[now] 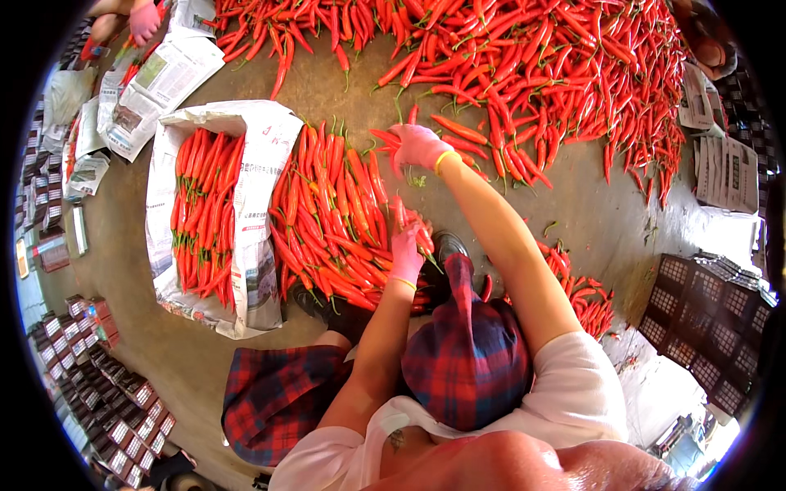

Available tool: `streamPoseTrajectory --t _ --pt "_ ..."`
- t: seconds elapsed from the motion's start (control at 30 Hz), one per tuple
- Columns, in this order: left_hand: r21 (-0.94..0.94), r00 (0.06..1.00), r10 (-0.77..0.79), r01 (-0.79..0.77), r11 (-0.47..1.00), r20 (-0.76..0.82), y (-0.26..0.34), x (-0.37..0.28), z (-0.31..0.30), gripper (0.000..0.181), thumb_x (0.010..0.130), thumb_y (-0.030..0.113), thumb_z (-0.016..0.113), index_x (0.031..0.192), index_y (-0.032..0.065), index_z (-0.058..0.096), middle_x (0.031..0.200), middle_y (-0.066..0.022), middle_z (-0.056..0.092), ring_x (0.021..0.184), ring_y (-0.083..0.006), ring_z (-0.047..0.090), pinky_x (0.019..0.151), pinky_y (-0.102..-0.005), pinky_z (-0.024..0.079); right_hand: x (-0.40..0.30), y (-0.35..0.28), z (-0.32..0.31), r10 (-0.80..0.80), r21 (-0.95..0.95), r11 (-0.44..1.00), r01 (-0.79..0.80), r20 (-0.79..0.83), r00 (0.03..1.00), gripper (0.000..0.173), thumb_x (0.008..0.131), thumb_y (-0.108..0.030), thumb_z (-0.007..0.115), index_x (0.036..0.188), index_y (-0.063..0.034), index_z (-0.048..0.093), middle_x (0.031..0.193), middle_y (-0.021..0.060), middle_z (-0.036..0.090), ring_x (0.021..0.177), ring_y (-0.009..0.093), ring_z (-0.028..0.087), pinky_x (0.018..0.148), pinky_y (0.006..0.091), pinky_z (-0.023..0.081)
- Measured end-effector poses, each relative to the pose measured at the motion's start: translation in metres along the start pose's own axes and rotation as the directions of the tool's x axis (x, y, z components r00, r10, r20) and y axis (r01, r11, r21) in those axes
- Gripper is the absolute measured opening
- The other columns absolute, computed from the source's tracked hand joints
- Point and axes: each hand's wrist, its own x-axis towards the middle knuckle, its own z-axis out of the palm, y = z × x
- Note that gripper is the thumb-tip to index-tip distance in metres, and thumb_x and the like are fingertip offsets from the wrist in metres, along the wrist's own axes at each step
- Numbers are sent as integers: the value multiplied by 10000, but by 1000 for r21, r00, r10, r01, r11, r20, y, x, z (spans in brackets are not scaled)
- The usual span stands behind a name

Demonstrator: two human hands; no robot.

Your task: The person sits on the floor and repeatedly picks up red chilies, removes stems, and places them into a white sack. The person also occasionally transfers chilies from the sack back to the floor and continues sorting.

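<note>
My left hand (408,248), in a pink glove with a yellow band at the wrist, is closed around a few red chili peppers (424,240). Farther out, my right hand (419,147), gloved the same way, holds some red chilies (387,139) over the concrete floor. Beside my left hand spreads a heap of chilies (331,208), most lying lengthwise. To its left stands a crate lined with newspaper (255,178), with rows of chilies (206,215) packed inside. A large loose pile of chilies (540,73) covers the floor beyond my right hand.
A smaller chili pile (583,301) lies right of my legs. Dark plastic crates (700,319) are stacked at the right, and more crates (110,399) at the lower left. Newspaper sheets (166,80) lie at the upper left, near another person's gloved hand (145,23). Folded newspapers (727,175) lie at the right.
</note>
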Motion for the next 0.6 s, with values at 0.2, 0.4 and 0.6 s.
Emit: streamPoseTrajectory --t 0.2,0.4,0.6 --pt "192 987 21 11 981 -162 16 5 -18 471 890 38 611 1339 15 468 1219 -174 630 1045 -321 647 931 -462 538 10 -1 15 219 -295 927 -233 -80 972 359 874 -213 601 1214 -98 593 1288 172 570 1161 357 608 921 489 525" --pt "206 994 112 -111 972 3 21 -3 -35 487 885 81 632 1332 -22 467 1217 -207 643 1084 -332 644 942 -446 542 3 9 7 276 -109 949 -297 -172 946 439 843 -222 635 1249 -59 588 1306 198 545 1174 363 602 938 463 529" --pt "214 997 71 -70 974 4 22 -2 -29 459 882 77 623 1303 -38 480 1228 -218 634 1095 -353 639 966 -464 529 34 16 5 303 -204 921 -333 -164 939 399 717 -193 756 1093 -75 693 1207 179 660 1080 278 665 840 392 565"
